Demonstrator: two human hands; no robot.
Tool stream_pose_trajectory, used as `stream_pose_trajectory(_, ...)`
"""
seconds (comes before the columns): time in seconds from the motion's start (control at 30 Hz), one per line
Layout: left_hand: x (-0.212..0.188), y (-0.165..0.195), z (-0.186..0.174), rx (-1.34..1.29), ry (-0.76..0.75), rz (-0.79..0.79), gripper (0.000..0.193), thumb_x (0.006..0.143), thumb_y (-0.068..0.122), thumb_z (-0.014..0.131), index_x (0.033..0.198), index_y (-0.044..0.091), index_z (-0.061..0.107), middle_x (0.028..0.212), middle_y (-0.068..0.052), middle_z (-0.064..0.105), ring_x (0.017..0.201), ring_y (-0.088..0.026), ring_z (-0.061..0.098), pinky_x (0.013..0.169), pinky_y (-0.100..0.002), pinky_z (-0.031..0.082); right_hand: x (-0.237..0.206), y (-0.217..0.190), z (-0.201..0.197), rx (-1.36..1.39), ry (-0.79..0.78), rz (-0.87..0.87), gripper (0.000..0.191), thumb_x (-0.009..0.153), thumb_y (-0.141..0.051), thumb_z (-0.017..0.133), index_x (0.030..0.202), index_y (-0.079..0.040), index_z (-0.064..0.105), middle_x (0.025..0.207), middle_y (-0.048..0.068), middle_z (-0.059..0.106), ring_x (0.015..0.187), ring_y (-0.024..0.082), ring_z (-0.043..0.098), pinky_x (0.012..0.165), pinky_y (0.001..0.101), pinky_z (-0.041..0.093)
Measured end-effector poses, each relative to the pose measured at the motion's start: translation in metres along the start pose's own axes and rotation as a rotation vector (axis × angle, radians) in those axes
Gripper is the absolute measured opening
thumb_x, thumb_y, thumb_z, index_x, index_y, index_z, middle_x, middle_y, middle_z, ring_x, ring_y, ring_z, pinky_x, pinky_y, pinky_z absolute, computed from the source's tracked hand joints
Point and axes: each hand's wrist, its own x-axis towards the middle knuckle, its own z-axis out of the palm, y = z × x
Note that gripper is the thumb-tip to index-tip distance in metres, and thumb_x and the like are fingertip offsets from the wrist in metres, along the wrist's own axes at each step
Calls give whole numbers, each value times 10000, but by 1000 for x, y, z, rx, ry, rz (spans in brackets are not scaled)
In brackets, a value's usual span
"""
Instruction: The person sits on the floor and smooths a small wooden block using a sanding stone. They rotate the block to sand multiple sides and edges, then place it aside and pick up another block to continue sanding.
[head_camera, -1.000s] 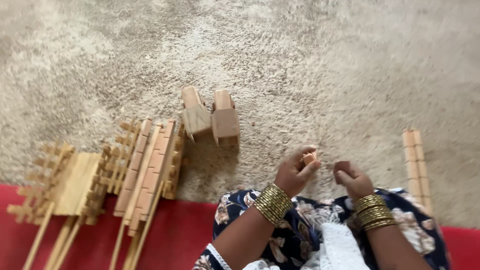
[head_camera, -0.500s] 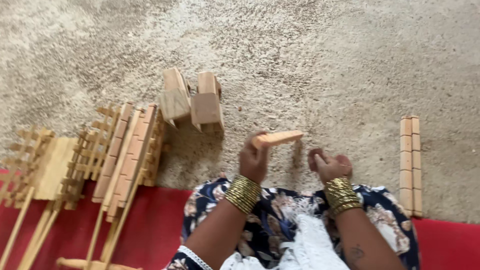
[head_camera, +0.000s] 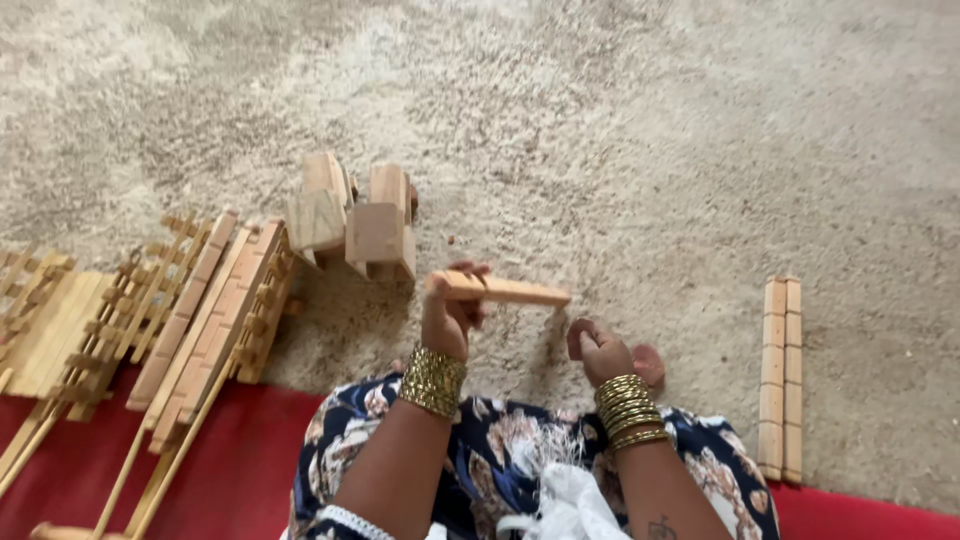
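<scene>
wooden block (head_camera: 505, 290) in left hand (head_camera: 450, 315) (lifted)

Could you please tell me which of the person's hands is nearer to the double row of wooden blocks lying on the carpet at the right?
Right. The right hand rests just left of the block rows; the left hand is farther left.

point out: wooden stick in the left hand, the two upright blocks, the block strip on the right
wooden stick (head_camera: 515, 291), head view, mid-length of its top face
upright blocks (head_camera: 378, 232), head view, front face of the right block
block strip (head_camera: 780, 380), head view, middle of the strip

Stick (head_camera: 505, 291) bare matt wood; carpet (head_camera: 640, 150) rough shaggy pile; bangles (head_camera: 432, 380) shiny metal.
</scene>
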Motion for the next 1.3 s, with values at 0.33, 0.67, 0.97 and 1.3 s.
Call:
stream_pose_trajectory(0.33, 0, -16, 11, 287, -423, 109, 650, 862, 634, 595, 1167, 61, 642, 990, -60, 726, 538, -17, 464, 443, -188, 402, 2, -34, 51, -76, 123, -498, 499, 926, -43, 417, 1412, -91, 518, 1324, 184, 641, 1115, 349, 683, 936, 465, 566)
stream_pose_trajectory(0.67, -9, -9, 24, 363, -444, 100, 719, 836, 717, 608, 1147, 71, 667, 1054, -56, 728, 618, -20, 504, 485, -181, 401, 24, -20, 39, -277, 49, -161, 502, 953, -42, 454, 1453, -59, 491, 1233, 262, 657, 1057, 373, 684, 927, 470, 565)
stream_pose_trajectory(0.97, -9, -1, 30, 206, -291, 116, 392, 1019, 449, 579, 1174, 105, 686, 1066, -85, 721, 600, -36, 532, 476, -208, 484, -29, -75, 52, -90, 349, -1175, 377, 1128, -18, 347, 1489, 10, 450, 1321, 225, 623, 1100, 309, 703, 903, 352, 626)
stream_pose_trajectory(1.3, -14, 38, 30, 229, -89, -48, 247, 1015, 221, 502, 1202, 102, 612, 1164, -82, 700, 616, -39, 535, 532, -196, 523, 4, -50, 41, -102, 2, -205, 493, 915, 69, 395, 1373, -30, 547, 1372, 196, 599, 639, 221, 692, 450, 281, 535)
